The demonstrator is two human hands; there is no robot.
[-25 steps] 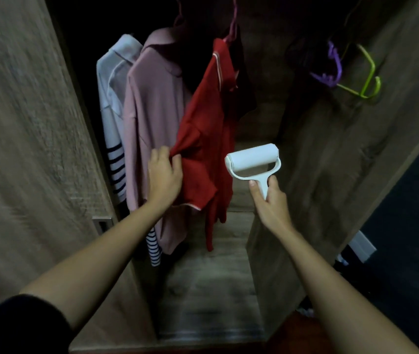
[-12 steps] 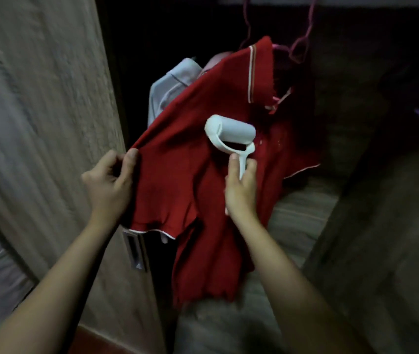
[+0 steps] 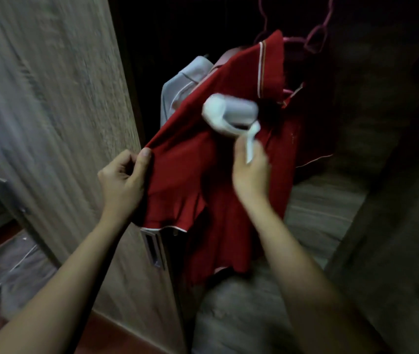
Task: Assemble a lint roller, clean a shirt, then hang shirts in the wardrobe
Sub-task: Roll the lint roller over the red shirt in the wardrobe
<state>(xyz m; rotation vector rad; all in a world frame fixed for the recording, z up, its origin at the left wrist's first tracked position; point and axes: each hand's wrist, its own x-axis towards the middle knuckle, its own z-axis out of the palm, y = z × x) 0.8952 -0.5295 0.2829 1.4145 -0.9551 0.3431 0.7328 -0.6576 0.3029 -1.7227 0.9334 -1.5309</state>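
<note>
**Ana:** Head view puts us at the open wardrobe. Which step is this?

**Ben:** Cleaning, I'd judge. The lint roller is put together, and its white drum lies against the upper front of the red shirt, just below the collar.

**Ana:** And the hands?

**Ben:** The left hand is pinched shut on the shirt's side edge, drawing the cloth out toward the wardrobe door. The right hand is wrapped around the roller's handle. It is blurred, so I can't make out the finger placement.

**Ana:** What does the next move call for?

**Ben:** Probably a steady stroke down the fabric, with the left hand keeping it taut so the drum rolls rather than bunching the cloth. The shirt hangs freely, so it could swing away under pressure.

**Ana:** What is inside the wardrobe?

**Ben:** The red shirt hangs from a pink hanger. Behind it, to the left, hangs a pale shirt, with a sliver of a pinkish garment between the two. The rest of the interior is too dark to read.
</note>
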